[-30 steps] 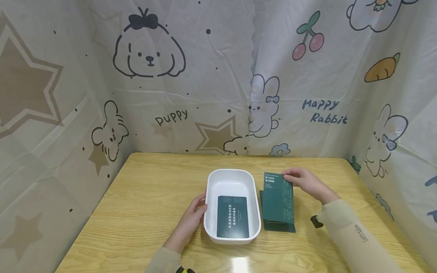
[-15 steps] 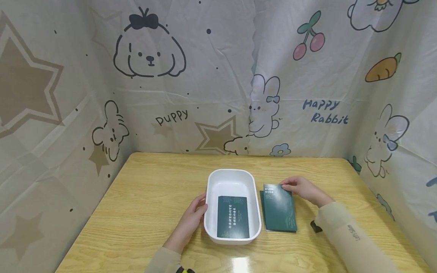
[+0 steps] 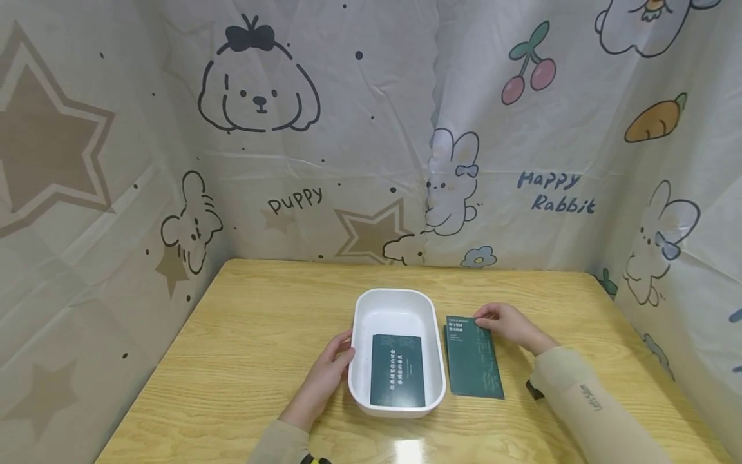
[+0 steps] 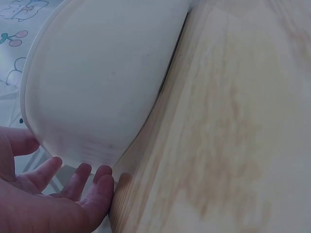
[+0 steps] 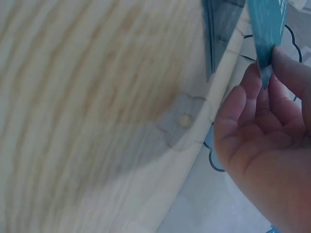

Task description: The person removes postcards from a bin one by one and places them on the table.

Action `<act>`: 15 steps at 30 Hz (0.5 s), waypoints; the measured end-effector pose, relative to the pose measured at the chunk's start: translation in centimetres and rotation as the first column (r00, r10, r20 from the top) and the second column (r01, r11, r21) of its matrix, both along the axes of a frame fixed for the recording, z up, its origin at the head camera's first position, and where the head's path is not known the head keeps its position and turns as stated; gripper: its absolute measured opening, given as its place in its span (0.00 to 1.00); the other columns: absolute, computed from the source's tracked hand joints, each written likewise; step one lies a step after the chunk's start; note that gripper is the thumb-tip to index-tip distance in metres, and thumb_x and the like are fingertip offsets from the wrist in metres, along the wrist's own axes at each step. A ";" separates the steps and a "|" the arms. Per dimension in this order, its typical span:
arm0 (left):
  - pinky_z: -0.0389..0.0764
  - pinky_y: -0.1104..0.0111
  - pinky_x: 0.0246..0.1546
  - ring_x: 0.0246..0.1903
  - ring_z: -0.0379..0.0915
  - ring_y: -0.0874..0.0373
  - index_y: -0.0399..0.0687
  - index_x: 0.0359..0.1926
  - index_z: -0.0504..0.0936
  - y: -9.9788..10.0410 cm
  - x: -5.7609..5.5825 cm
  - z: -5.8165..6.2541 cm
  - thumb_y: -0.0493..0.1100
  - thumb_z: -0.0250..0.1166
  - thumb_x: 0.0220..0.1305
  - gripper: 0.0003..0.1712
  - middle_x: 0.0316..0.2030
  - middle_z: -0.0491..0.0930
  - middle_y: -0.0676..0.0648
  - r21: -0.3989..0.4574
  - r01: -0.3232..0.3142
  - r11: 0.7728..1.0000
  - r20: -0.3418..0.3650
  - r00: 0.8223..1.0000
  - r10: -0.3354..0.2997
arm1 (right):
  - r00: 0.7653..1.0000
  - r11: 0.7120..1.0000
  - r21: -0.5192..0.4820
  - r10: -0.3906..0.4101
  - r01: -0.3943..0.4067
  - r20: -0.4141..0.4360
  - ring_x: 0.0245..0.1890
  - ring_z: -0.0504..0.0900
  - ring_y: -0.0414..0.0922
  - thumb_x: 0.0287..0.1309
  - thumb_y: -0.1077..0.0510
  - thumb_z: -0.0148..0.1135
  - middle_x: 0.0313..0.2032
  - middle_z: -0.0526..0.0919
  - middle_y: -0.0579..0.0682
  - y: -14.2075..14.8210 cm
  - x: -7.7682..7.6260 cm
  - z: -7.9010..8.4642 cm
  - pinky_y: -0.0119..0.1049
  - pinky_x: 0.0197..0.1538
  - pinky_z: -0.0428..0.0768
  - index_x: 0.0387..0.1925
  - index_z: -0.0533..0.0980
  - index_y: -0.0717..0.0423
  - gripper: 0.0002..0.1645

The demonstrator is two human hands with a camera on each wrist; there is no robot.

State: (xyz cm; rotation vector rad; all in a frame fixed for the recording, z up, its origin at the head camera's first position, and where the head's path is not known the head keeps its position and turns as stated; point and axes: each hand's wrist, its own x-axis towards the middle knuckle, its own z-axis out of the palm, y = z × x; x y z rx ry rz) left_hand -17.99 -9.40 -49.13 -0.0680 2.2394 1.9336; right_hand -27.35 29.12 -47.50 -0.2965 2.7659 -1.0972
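A white oblong tray (image 3: pixel 366 309) stands on the table, and a dark green card (image 3: pixel 397 372) with white lettering lies flat in its near half. My left hand (image 3: pixel 328 374) rests against the tray's left side. In the left wrist view, its loosely bent fingers (image 4: pixel 83 170) touch the outer wall. Right of the tray, my right hand (image 3: pixel 510 325) pinches the top right corner of another green printed card (image 3: pixel 472 361) between thumb and fingers. A second green card (image 5: pixel 221 24) shows beneath it in the right wrist view; the held card (image 5: pixel 267 29) is raised at that corner.
The wooden table (image 3: pixel 278 309) carries the tray and cards. A cloth with cartoon drawings (image 3: pixel 371 129) hangs behind it and along both sides. A bright reflection shows on the table's near part.
The right hand has come down and towards me with the held card, which now lies lower over the one beneath. The left hand and tray stay in place; the head view shifted slightly.
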 end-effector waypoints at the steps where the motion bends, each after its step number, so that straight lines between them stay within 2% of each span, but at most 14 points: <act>1: 0.68 0.45 0.62 0.62 0.60 0.42 0.53 0.69 0.63 0.0 0.0 0.0 0.50 0.51 0.70 0.28 0.65 0.66 0.37 0.000 -0.001 1.000 0.002 1.000 0.001 | 1.000 1.000 0.014 -0.003 0.003 -0.014 0.36 0.75 0.46 0.63 0.57 0.57 0.36 0.81 0.53 -0.1 0.0 -0.1 0.45 0.43 0.77 0.39 0.79 0.59 0.10; 6: 0.67 0.44 0.63 0.63 0.60 0.43 0.54 0.69 0.64 0.1 -0.1 -0.1 0.50 0.51 0.70 0.27 0.65 0.66 0.38 -0.003 -0.007 1.000 0.011 1.000 0.007 | 0.998 0.997 0.077 -0.019 0.023 -0.055 0.35 0.74 0.47 0.62 0.58 0.59 0.34 0.81 0.52 -0.5 0.0 -0.4 0.46 0.44 0.76 0.35 0.80 0.56 0.06; 15: 0.66 0.45 0.63 0.63 0.60 0.43 0.55 0.68 0.64 0.1 -0.2 0.0 0.50 0.51 0.70 0.27 0.65 0.66 0.38 0.000 -0.010 1.000 0.016 1.000 0.010 | 0.994 0.988 0.156 0.011 0.007 -0.110 0.32 0.73 0.45 0.59 0.59 0.62 0.32 0.80 0.50 -1.0 -0.1 -0.7 0.45 0.40 0.77 0.32 0.80 0.56 0.04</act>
